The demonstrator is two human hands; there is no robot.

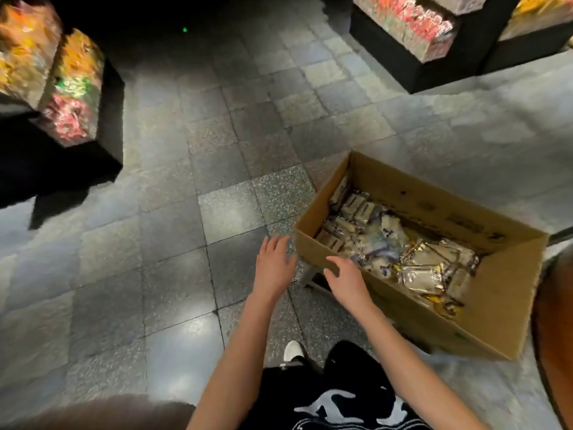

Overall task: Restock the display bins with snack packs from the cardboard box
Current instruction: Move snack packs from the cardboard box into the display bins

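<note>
Poised at cardboard box (434, 200) with left hand (274, 265) and right hand (347, 282), both empty, fingers spread; next, likely gripping snack packs (424, 268) for display bins (74, 97).

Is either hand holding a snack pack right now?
No, the left hand and right hand are both open and empty near the cardboard box, and the snack packs lie inside it.

One wide-angle view from the person's head looks forward and steeply down onto the tiled floor (173, 274). Both forearms enter from the bottom edge, with the left hand (274, 268) and right hand (347, 280) close below centre. The cardboard box (434, 193) sits near, at right. Display bins (74, 88) stand farther off in both upper corners.
</note>
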